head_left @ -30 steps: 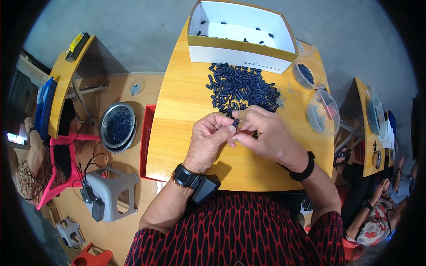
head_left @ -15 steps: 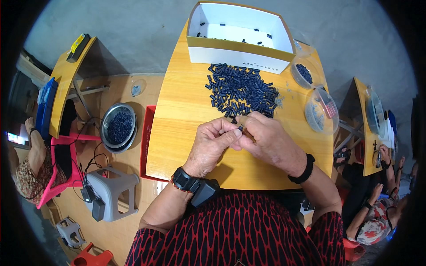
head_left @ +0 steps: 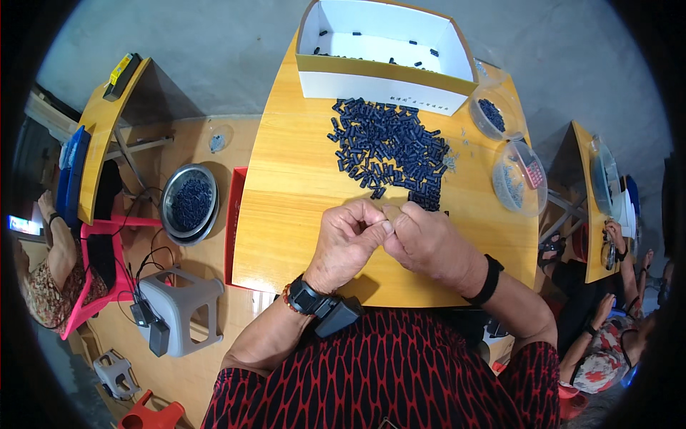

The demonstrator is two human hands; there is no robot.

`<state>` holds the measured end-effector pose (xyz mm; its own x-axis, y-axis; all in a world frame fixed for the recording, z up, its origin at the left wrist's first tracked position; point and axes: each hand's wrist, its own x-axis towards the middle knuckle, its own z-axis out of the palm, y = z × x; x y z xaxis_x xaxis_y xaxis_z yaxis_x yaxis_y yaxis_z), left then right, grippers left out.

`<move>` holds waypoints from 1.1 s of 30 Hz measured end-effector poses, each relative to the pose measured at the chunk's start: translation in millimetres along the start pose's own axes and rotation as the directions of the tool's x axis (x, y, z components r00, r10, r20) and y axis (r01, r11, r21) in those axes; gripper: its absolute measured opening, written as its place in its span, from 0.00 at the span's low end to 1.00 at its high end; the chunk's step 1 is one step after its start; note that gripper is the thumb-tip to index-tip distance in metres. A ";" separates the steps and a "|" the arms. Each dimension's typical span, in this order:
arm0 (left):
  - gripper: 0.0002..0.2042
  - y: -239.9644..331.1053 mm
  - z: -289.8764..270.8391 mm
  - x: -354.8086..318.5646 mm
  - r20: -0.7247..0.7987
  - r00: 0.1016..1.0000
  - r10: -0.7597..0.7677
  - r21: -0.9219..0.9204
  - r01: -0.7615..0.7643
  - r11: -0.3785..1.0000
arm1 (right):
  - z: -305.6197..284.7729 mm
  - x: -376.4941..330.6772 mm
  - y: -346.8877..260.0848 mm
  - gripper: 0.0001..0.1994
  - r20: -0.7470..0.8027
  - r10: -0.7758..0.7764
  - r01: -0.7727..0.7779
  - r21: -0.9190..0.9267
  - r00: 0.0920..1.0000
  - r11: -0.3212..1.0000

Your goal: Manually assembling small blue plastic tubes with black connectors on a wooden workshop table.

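Above the near part of the table, my left hand (head_left: 346,243) and my right hand (head_left: 439,247) meet fingertip to fingertip. Both are closed in a pinch, the thumbs and forefingers pressed together. Whatever they hold is hidden behind the fingers. Just beyond them lies a heap of small black cylindrical pieces (head_left: 386,143), its near right part reaching close to my right hand. A white box with a gold-brown rim (head_left: 389,68) stands behind the heap, with several of the same black pieces inside.
On the table's right are a clear round tub of dark pieces (head_left: 491,118) and another clear tub (head_left: 509,187) with small bits. A steel basin (head_left: 171,218) of dark pieces stands left, near a grey stool (head_left: 182,307). Other people sit at tables on both sides.
A small dark piece showed between my fingertips before; now the fingers cover that spot. My right hand has turned and its fingers have curled in, uncovering more of the heap's near right part.
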<state>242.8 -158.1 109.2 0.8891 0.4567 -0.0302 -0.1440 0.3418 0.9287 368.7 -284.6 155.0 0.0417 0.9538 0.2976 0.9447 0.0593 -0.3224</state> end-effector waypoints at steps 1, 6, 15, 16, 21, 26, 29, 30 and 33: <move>0.02 -0.5 1.0 -0.1 0.002 1.000 0.030 0.017 -0.030 0.999 | 1.7 -1.9 -1.4 0.09 0.002 0.001 -0.001 0.001 1.000 1.000; 0.02 1.9 0.9 0.1 0.000 1.000 0.000 -0.031 0.000 1.000 | 4.7 8.8 -3.4 0.10 0.022 0.187 -0.189 0.101 0.982 0.977; 0.04 47.7 -56.0 6.5 -0.508 0.751 0.422 0.273 -0.325 0.906 | -6.4 30.1 33.3 0.03 -0.061 0.175 -0.151 0.283 0.983 0.947; 0.04 50.9 -68.0 5.3 -0.549 0.706 0.448 0.291 -0.340 0.894 | -4.2 30.7 34.0 0.04 -0.023 0.150 -0.140 0.250 0.988 0.958; 0.05 66.4 -116.4 -22.5 -0.712 0.562 0.421 0.385 -0.188 0.903 | -0.7 34.0 31.7 0.05 0.074 0.110 -0.122 0.186 0.991 0.975; 0.04 60.4 -143.9 -59.7 -0.749 0.602 0.277 0.440 0.140 0.887 | -6.3 34.6 30.8 0.02 0.084 0.095 -0.109 0.177 0.992 0.978; 0.01 44.2 -151.8 -78.4 -0.781 0.596 0.187 0.421 0.281 0.862 | -8.0 34.1 28.1 0.02 -0.008 0.162 -0.146 0.398 0.987 0.906; 0.03 38.4 -154.6 -82.3 -0.778 0.607 0.160 0.405 0.291 0.867 | -9.6 32.9 26.1 0.02 -0.004 0.158 -0.143 0.401 0.987 0.905; 0.06 23.5 -165.2 -88.5 -0.771 0.623 0.130 0.405 0.323 0.855 | -18.6 29.7 18.1 0.03 0.088 0.301 -0.306 0.477 0.949 0.824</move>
<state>89.0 -54.8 72.6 0.2003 0.9625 -0.1831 0.3398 0.1070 0.9344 393.1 -260.7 174.7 0.2958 0.9493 0.1065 0.6107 -0.1022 -0.7852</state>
